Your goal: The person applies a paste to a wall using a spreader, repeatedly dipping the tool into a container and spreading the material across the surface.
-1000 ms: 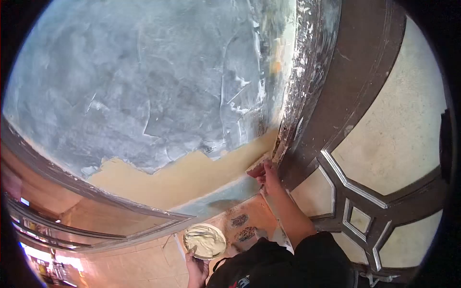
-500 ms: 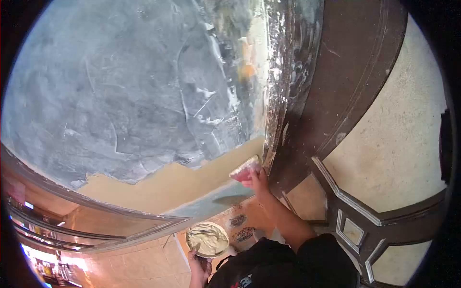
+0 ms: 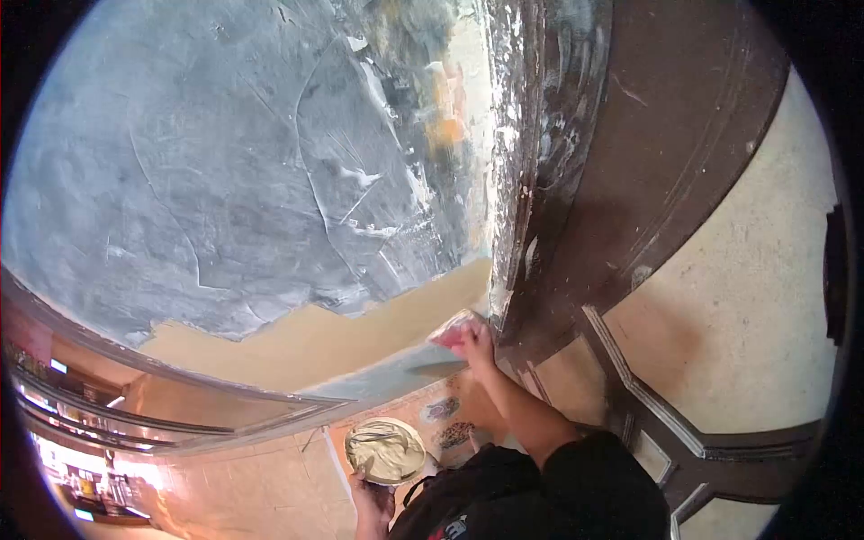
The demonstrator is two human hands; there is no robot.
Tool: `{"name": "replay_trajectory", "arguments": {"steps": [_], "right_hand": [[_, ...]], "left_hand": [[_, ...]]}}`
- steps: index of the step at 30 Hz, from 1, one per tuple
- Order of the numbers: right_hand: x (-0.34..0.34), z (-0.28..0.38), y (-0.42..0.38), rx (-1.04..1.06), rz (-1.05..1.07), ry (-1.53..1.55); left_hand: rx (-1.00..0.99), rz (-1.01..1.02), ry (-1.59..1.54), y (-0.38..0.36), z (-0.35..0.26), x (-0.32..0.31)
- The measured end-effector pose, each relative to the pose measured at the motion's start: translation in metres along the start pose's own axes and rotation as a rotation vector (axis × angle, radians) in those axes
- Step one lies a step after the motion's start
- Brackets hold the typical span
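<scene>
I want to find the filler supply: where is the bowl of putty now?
In the head view, the bowl of putty is low and left of centre, held from below by the left hand, above the tiled floor.
</scene>
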State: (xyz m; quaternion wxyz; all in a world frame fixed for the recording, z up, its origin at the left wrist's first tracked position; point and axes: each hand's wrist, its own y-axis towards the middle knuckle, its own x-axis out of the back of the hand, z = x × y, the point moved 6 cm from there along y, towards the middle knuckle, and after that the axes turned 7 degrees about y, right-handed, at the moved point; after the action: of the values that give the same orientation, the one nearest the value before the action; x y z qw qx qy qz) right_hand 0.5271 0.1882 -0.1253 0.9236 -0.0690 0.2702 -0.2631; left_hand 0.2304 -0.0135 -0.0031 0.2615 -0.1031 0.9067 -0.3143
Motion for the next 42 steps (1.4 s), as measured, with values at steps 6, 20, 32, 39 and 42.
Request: {"name": "replay_trajectory", "arguments": {"steps": [6,20,32,39,42], "right_hand": [[0.064,-0.085,-0.007,-0.219,-0.189,-0.155],[0.062,-0.076,-0.019,-0.289,-0.2,-0.358],[-0.004,-0.035,0.005,0.191,-0.027,-0.506],[0.092,-0.154,-0.078,-0.394,0.109,-0.393],[0.056,-0.103,-0.11,-0.557,0.246,-0.347]], "left_hand": [[-0.027,-0.062,-0.003,-0.013,0.004,0.002],[-0.033,-0.084,-0.052,-0.019,0.013,0.006],[-0.048,-0.085,-0.06,-0.03,0.018,0.01],[-0.079,-0.138,-0.117,-0.028,0.011,0.023],[-0.097,-0.124,-0.139,-0.027,0.001,0.018]]}}
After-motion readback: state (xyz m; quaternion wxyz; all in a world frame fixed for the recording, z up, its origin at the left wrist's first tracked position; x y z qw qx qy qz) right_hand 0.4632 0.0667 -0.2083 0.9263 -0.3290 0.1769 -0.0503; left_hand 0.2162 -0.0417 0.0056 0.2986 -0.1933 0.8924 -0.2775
